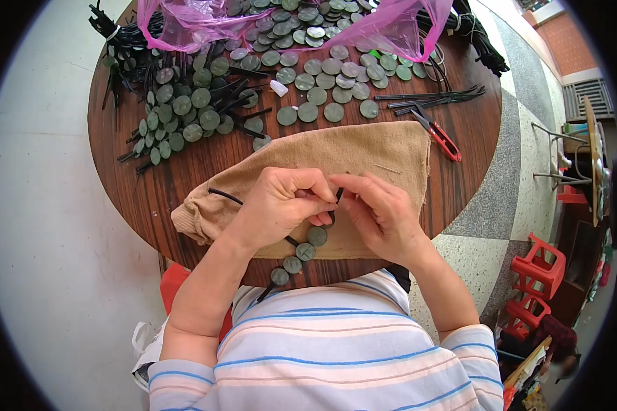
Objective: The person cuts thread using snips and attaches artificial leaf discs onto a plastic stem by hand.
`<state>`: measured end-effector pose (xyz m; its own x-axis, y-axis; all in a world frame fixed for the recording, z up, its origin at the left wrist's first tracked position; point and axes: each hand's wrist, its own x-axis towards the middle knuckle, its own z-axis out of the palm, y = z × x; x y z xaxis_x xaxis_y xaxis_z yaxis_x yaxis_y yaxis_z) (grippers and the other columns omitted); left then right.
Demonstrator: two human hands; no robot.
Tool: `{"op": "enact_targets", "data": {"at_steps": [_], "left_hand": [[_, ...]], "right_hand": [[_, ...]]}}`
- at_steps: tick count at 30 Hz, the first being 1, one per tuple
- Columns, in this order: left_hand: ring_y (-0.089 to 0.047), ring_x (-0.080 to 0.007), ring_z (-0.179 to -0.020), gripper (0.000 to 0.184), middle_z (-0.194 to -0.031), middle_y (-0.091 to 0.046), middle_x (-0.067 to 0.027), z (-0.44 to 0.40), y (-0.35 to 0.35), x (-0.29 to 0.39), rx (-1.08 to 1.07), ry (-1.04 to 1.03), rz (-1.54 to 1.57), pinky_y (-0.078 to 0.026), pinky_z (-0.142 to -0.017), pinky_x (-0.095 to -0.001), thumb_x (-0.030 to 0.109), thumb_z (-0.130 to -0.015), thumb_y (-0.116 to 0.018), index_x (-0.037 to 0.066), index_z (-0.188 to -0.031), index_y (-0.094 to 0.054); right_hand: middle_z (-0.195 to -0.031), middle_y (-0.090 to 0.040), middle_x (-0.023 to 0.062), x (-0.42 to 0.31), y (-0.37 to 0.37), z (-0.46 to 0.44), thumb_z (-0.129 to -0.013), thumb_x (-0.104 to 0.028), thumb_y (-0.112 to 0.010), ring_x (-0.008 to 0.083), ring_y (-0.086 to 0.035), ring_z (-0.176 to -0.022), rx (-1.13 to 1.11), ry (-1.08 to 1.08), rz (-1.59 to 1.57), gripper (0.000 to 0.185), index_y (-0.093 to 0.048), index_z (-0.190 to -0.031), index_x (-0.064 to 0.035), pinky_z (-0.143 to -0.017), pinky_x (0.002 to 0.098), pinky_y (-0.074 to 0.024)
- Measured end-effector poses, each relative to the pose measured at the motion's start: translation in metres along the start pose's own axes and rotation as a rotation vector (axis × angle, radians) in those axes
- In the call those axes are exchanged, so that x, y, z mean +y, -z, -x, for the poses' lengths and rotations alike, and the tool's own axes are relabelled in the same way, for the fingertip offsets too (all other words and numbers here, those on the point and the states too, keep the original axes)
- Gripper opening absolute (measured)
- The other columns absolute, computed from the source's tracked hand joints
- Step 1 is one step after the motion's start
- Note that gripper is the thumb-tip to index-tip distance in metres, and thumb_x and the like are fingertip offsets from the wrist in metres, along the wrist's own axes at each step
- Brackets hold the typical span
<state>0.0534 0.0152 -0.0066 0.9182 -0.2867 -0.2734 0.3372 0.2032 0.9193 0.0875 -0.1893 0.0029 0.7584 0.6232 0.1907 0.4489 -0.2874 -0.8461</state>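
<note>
Over a tan cloth (349,147) on the round wooden table, my left hand (274,205) pinches a black cord (339,195) strung with green discs. Close on its right is my right hand (387,216), its thumb and forefinger near the cord's upper end; whether they touch it is hidden. From between the hands, several green discs (305,252) hang down past the table's front edge. Another stretch of black cord (225,196) sticks out left of my left hand. A needle-like thin piece (388,168) lies on the cloth.
Red-handled snips (444,140) lie right of the cloth, beside black cords (432,98). Loose green discs (331,66) and a pink plastic bag (199,27) are at the back. Strung discs (178,113) are heaped at left. Red stools (539,268) and a bent-over person (561,342) appear at right.
</note>
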Motion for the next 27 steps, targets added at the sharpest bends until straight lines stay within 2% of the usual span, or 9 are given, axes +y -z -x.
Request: {"op": "enact_targets", "data": {"at_steps": [3, 12, 15, 27], "left_hand": [[-0.070, -0.0119, -0.074, 0.009, -0.082, -0.071, -0.0064, 0.001, -0.001, -0.002, 0.032, -0.022, 0.002, -0.059, -0.067, -0.0243, -0.009, -0.087, -0.064, -0.001, -0.085, -0.067], [-0.070, -0.0122, -0.074, 0.008, -0.083, -0.071, -0.0072, -0.001, 0.000, -0.005, 0.059, -0.016, -0.017, -0.059, -0.066, -0.0235, -0.008, -0.088, -0.066, -0.001, -0.086, -0.066], [-0.070, -0.0131, -0.074, 0.008, -0.084, -0.071, -0.0082, -0.001, 0.000, -0.002, 0.061, 0.020, 0.008, -0.059, -0.065, -0.0239, -0.008, -0.088, -0.066, -0.001, -0.086, -0.065], [-0.070, -0.0139, -0.074, 0.009, -0.083, -0.071, -0.0086, -0.004, 0.001, 0.002, 0.025, 0.058, 0.018, -0.058, -0.066, -0.0245, -0.007, -0.088, -0.067, 0.000, -0.084, -0.063]], "right_hand": [[-0.083, -0.060, 0.0114, 0.000, -0.002, 0.000, -0.085, 0.002, -0.064, 0.0320, -0.065, -0.073, -0.053, -0.008, 0.040, 0.029, -0.062, -0.113, -0.0067, -0.061, 0.0405, -0.0518], [-0.079, -0.059, 0.0100, 0.010, -0.012, 0.002, -0.083, 0.001, -0.067, 0.0284, -0.064, -0.066, 0.044, 0.124, 0.195, 0.016, -0.061, -0.096, -0.0052, -0.055, 0.0381, -0.0499], [-0.077, -0.058, 0.0099, 0.009, -0.013, 0.002, -0.082, 0.001, -0.067, 0.0279, -0.063, -0.066, 0.074, 0.116, 0.147, 0.015, -0.059, -0.094, -0.0045, -0.054, 0.0381, -0.0493], [-0.079, -0.059, 0.0091, 0.004, -0.007, 0.003, -0.082, 0.001, -0.067, 0.0275, -0.063, -0.068, 0.054, 0.078, 0.104, 0.019, -0.062, -0.099, -0.0048, -0.058, 0.0371, -0.0502]]}}
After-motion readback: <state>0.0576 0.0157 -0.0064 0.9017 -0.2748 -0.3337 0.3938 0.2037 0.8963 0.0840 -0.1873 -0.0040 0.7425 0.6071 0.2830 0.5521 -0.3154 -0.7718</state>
